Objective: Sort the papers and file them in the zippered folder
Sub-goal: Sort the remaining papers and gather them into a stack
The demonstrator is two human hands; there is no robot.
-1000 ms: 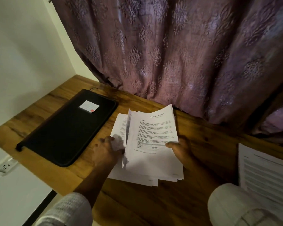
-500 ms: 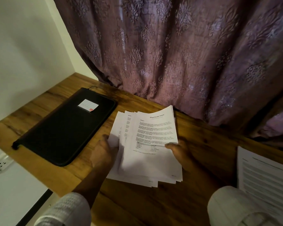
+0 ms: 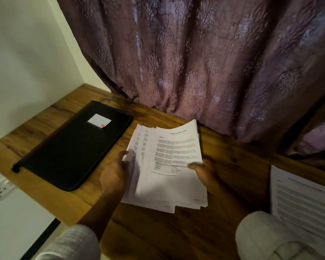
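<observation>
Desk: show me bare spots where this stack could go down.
Bare wood: the desk's front edge below the stack, and between the stack and the loose sheet, beyond the right hand. Crowded: the zippered folder fills the left.

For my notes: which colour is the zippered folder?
The zippered folder is black, seen in head view.

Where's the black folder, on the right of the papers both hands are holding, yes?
No. The head view shows the black folder lying left of the papers, not right. The left hand and right hand do both hold the papers.
</observation>
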